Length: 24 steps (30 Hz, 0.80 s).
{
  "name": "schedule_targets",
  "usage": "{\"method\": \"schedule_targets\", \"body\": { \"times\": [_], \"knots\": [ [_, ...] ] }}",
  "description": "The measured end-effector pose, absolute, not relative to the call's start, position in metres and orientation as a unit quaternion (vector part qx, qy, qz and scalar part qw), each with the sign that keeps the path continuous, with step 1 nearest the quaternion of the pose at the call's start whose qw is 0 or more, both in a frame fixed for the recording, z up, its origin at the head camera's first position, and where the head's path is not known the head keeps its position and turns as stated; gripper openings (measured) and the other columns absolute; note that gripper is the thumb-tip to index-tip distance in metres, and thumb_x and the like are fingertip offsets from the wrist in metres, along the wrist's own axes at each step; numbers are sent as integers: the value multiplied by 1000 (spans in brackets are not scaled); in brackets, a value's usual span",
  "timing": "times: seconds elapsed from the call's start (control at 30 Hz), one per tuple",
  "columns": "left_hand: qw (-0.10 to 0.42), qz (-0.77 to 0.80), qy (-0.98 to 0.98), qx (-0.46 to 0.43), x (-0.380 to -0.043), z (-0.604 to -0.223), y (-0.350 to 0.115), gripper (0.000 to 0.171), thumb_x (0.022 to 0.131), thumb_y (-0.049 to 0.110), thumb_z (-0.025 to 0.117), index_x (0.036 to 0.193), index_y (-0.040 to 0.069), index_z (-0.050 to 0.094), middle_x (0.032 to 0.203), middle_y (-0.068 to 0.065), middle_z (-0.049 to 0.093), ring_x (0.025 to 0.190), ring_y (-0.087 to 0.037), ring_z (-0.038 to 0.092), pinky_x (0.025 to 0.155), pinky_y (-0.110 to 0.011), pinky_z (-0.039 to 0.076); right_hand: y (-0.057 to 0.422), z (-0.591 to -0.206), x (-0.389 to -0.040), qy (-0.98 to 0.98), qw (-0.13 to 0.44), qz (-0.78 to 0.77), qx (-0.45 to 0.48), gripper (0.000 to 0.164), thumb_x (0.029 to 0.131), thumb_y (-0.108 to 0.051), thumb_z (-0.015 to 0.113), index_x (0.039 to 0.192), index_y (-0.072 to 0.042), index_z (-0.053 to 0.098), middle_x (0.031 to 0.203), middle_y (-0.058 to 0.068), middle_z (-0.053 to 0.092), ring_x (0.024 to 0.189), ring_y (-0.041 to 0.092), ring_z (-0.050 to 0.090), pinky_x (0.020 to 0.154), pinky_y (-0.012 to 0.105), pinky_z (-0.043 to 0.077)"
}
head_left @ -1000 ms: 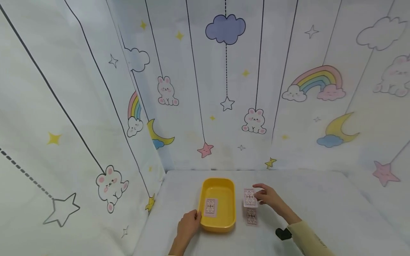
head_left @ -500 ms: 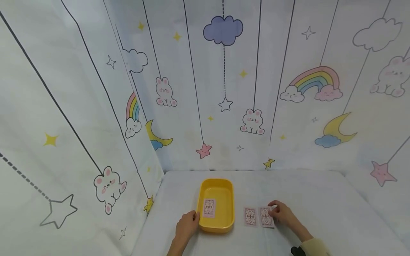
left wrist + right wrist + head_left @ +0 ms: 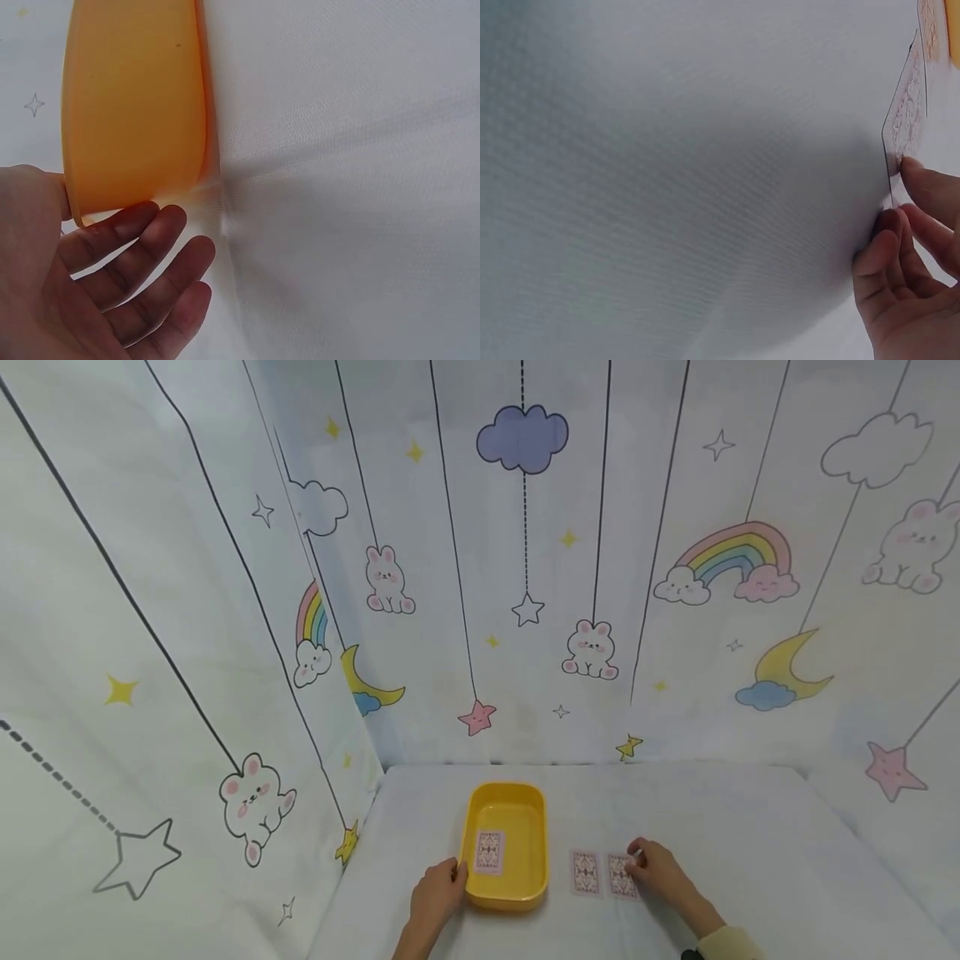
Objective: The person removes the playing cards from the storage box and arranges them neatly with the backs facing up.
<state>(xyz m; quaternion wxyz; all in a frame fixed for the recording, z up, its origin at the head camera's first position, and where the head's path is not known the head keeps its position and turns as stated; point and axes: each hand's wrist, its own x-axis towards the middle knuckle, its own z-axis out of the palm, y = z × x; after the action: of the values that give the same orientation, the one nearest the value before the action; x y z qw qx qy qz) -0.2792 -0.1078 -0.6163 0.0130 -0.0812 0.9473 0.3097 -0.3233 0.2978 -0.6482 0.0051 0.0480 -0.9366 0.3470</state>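
Note:
A yellow plastic tray [image 3: 510,893] stands on the white-covered table, and one patterned playing card [image 3: 489,852] lies back up inside it. My left hand [image 3: 437,893] grips the tray's near left corner, thumb over the rim and fingertips against the outside wall, as the left wrist view of the hand [image 3: 127,285] shows. To the right of the tray, a second playing card [image 3: 586,873] lies back up. Beside it is a third playing card [image 3: 906,112], pinched at its right edge between the thumb and fingers of my right hand [image 3: 663,870], low over the cloth.
White cloth [image 3: 750,827] covers the table. Behind and at the left rise fabric walls [image 3: 450,527] printed with rabbits, stars, clouds and rainbows. Something dark [image 3: 692,954] shows at the right sleeve [image 3: 727,943].
The right hand has carried its card from above the other card to a spot on its right, then lowered it slightly. The left hand has stayed on the tray.

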Motion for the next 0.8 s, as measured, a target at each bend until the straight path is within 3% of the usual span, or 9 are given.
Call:
{"method": "schedule_targets", "body": {
  "times": [0.2,0.33,0.47,0.63,0.8],
  "knots": [
    [11,307,947,-92,-278,-615,-109,32,101,31,56,73,14,54,63,2,51,56,-13,46,53,-26,34,288,-640,-328,-943,7,328,49,18,90,-10,71,102,1,62,77,4,58,70,15,50,61,28,41],
    [9,310,947,-90,-278,-614,-107,33,101,32,56,73,14,54,63,2,51,56,-13,46,53,-26,34,267,-613,-341,-939,35,335,75,29,95,-19,68,113,3,62,94,12,67,81,20,62,68,36,52],
    [18,305,947,-95,-278,-614,-106,36,102,36,55,73,15,54,63,2,51,56,-13,46,53,-25,34,221,-578,-363,-937,39,332,103,40,97,-29,66,125,-2,60,114,17,66,98,28,65,83,45,55],
    [11,304,948,-91,-277,-619,-109,38,103,40,53,73,16,55,62,3,50,55,-12,46,52,-25,33,141,-553,-389,-944,-17,299,140,50,95,-36,68,134,-5,56,127,18,63,114,34,62,96,50,52],
    [-22,308,949,-65,-277,-621,-111,39,102,40,54,71,17,52,60,5,48,54,-11,44,49,-25,32,82,-562,-403,-955,-96,195,203,64,92,-42,71,139,-3,53,137,17,60,129,33,56,109,50,42]
  ]
}}
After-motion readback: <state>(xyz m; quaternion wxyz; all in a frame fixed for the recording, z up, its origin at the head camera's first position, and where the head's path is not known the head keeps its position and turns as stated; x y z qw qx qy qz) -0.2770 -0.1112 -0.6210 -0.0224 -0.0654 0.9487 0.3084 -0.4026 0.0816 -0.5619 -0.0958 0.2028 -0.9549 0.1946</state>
